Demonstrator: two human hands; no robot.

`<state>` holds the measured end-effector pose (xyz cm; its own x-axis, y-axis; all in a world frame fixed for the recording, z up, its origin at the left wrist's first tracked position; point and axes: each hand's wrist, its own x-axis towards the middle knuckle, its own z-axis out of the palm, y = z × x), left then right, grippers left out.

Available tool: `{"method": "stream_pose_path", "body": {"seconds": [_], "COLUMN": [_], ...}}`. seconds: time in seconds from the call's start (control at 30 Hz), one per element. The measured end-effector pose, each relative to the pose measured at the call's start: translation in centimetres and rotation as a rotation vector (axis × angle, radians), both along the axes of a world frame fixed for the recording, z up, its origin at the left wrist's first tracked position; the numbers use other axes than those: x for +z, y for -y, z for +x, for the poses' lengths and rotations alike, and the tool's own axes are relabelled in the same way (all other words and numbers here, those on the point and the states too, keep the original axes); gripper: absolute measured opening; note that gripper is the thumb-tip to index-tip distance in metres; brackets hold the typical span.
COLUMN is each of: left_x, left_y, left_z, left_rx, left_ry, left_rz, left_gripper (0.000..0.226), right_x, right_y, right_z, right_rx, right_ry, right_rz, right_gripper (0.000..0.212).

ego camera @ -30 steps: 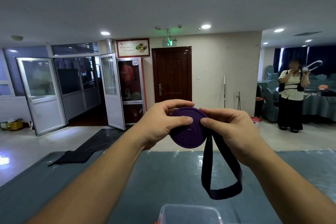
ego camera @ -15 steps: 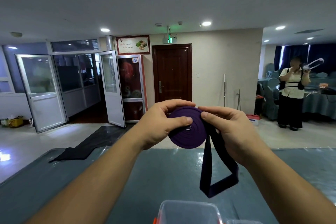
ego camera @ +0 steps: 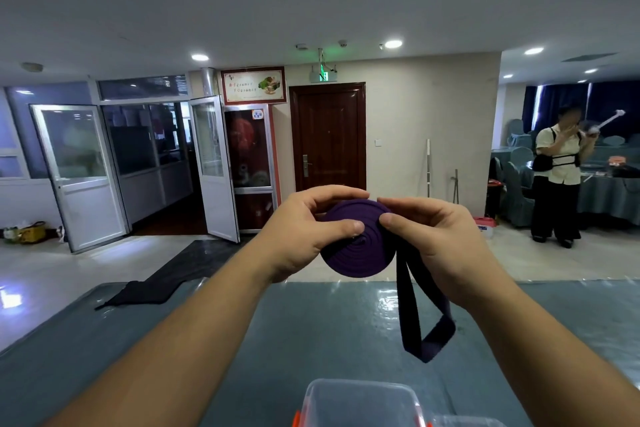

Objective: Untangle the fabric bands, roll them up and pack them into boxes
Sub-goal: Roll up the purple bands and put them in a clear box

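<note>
My left hand (ego camera: 298, 236) and right hand (ego camera: 433, 239) grip the purple band roll (ego camera: 358, 250); next I must wind in the hanging loop (ego camera: 424, 329).

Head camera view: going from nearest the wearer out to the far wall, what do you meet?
Clear plastic box → hanging loop of band → rolled purple band held by both hands → black cloth at the table's far edge → brown door.
</note>
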<state>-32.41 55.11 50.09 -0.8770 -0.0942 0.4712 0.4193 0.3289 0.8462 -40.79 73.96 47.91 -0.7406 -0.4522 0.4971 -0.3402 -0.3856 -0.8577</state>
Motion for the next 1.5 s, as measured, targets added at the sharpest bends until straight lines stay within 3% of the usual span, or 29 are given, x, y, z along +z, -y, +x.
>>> {"method": "stream_pose_path", "body": {"seconds": [0.13, 0.33, 0.57, 0.73, 0.93, 1.2, 1.5], "left_x": [-1.0, -0.6, -2.1, -1.6, -2.1, -1.4, -1.4], "left_y": [-0.3, 0.2, -0.2, -0.3, -0.6, 0.0, 2.4], "left_z": [-0.3, 0.0, -0.3, 0.0, 0.0, 0.3, -0.4], "left_rx": [0.032, 0.010, 0.008, 0.021, 0.041, 0.012, 0.186], "left_ry": [-0.050, 0.046, -0.008, 0.038, -0.024, 0.050, -0.069], "left_rz": [0.126, -0.116, 0.071, -0.091, 0.040, -0.059, 0.135], "left_gripper": [0.039, 0.042, 0.037, 0.037, 0.035, 0.043, 0.041], "right_x": [-0.6, -0.9, -1.4, -1.3, -1.5, -1.9, -7.8], "right_y": [-0.2, -0.4, -0.6, -0.7, -0.5, -0.6, -1.8], "right_z": [0.0, 0.1, -0.3, 0.0, 0.0, -0.4, -2.8], "right_rx": [0.015, 0.042, -0.021, -0.018, -0.047, 0.004, -0.008], "right_ry": [0.022, 0.001, -0.002, -0.055, -0.047, -0.067, 0.066], "right_rz": [-0.032, 0.025, 0.020, 0.077, 0.061, 0.092, 0.350], "right_gripper": [0.033, 0.031, 0.028, 0.024, 0.024, 0.026, 0.013]}}
